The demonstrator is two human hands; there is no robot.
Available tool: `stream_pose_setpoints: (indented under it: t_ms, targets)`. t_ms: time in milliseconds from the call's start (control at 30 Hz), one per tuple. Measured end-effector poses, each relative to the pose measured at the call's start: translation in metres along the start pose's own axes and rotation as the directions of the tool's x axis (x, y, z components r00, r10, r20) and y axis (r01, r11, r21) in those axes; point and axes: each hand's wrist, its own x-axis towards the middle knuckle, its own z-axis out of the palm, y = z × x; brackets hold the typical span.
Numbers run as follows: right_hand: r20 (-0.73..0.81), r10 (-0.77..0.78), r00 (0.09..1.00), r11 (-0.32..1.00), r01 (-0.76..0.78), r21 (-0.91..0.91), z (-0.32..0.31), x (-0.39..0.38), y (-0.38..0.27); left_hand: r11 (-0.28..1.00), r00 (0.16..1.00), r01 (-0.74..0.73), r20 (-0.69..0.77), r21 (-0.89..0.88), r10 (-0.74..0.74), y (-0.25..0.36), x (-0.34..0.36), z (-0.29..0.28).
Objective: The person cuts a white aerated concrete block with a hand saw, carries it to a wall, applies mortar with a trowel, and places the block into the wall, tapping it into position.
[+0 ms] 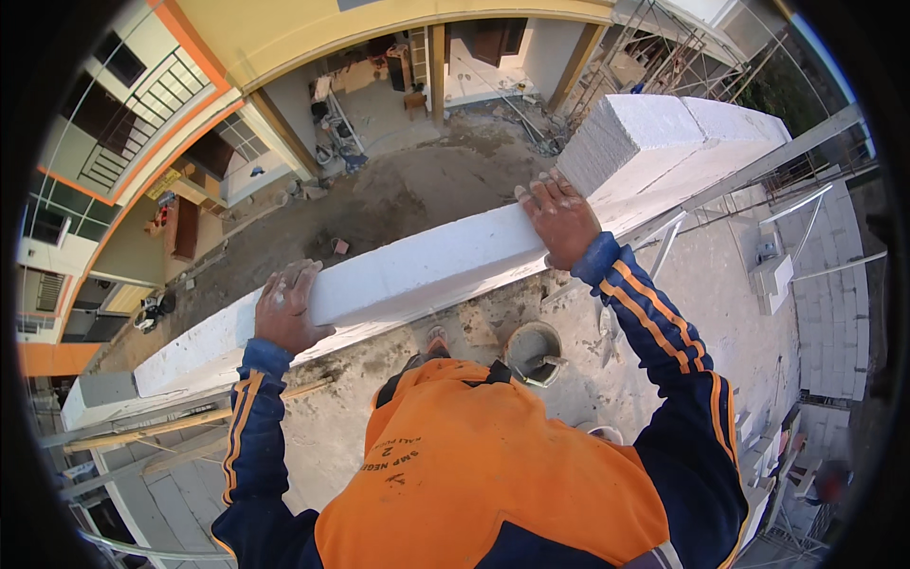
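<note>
A long white lightweight concrete block [427, 261] lies along the top of a low wall in front of me. My left hand [289, 305] grips it near its left end, the fingers over the top and the thumb on my side. At the other end my right hand [559, 220] wraps over the top edge, fingers pointing away from me. Right beside that hand stands a taller white block [645, 142], its grey rough end facing the hand. Farther left the wall continues with another white block [194, 346]. Dust coats both hands; the fingertips on the far face are partly hidden.
Behind the wall, the ground drops to a yard [417, 190] with sand and rubble. By my feet are a mortar bucket [535, 351] and a second bucket [605, 434]. A metal rail [730, 185] runs along the right; a wooden pole [142, 430] lies at left.
</note>
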Motion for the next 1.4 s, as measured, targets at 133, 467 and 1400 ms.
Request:
stream_pose_setpoints:
  t_ms: [133, 467, 1400]
  targets:
    - [-0.048, -0.014, 0.999, 0.958, 0.0, -0.287, 0.022, 0.017, 0.007, 0.998, 1.0, 0.011, 0.018, -0.064, -0.01, -0.018, -0.001, 0.0]
    - [0.327, -0.181, 0.928, 0.979, 0.201, -0.029, -0.007, 0.042, 0.025, 0.993, 0.969, -0.114, -0.217, 0.025, 0.116, -0.025, -0.007, 0.01]
    - [0.961, 0.273, 0.048, -0.794, 0.575, 0.197, 0.268, -0.011, -0.151, 0.42, 0.587, 0.397, 0.577, -0.816, 0.568, 0.017, 0.235, 0.1]
